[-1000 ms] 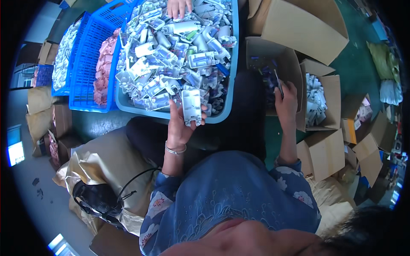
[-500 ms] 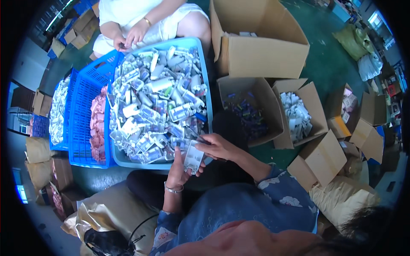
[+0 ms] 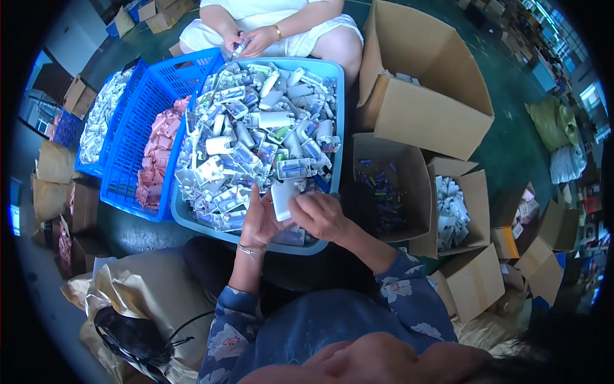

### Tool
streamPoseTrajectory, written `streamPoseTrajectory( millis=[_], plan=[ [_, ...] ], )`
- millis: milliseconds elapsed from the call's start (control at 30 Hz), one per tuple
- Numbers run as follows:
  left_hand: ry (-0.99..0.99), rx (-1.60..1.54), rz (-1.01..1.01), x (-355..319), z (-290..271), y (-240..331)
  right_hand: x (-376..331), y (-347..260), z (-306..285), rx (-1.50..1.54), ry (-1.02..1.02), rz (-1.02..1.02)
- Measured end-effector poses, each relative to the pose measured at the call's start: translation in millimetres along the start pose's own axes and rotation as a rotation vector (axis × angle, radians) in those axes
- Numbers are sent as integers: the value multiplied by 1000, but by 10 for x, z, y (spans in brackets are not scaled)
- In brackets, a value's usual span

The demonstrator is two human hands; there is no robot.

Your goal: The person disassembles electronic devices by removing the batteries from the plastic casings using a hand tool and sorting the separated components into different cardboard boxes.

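A white plastic casing (image 3: 283,200), its smooth side up, is held over the near edge of the light blue tub (image 3: 341,121). My left hand (image 3: 261,221) grips it from the left, with the fingers behind it. Curled against its lower right edge is my right hand (image 3: 318,216); whatever lies inside those fingers is hidden. Heaped in the tub are many similar white and clear casings (image 3: 275,120), some with blue or green cylindrical cells inside. Across the tub, a seated co-worker's hands (image 3: 256,41) hold a small casing (image 3: 240,47).
On the left stand a blue basket (image 3: 121,182) of pink parts (image 3: 160,153) and another of white parts (image 3: 105,115). To the right are a large carton (image 3: 428,121), a box (image 3: 409,217) of small cylinders and a box of white pieces (image 3: 451,214). A sack (image 3: 153,281) lies at lower left.
The casing has turned from its compartment side to its smooth side and sits higher over the tub. My right hand has closed in at its lower edge. The view has shifted.
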State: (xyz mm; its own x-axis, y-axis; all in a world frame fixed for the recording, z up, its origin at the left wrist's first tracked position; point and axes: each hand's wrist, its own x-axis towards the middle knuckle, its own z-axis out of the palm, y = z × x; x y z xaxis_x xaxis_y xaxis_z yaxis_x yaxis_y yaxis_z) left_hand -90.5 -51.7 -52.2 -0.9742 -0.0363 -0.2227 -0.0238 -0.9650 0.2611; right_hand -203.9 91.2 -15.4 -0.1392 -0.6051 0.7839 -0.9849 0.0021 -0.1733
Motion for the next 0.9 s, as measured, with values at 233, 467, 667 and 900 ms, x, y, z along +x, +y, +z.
streamPoseTrajectory(
  millis=[233, 467, 667, 900],
  plan=[
    [91, 59, 73, -40, 58, 91, 261, 5, 35, -57, 90, -423],
    [183, 133, 244, -101, 290, 124, 463, 17, 32, 558, 186, 618],
    [265, 349, 379, -201, 474, 128, 312, 24, 262, 1178, 117, 1142],
    [495, 980, 490, -194, 315, 0, 25, 81, 49, 1224, -352, 1160]
  ],
)
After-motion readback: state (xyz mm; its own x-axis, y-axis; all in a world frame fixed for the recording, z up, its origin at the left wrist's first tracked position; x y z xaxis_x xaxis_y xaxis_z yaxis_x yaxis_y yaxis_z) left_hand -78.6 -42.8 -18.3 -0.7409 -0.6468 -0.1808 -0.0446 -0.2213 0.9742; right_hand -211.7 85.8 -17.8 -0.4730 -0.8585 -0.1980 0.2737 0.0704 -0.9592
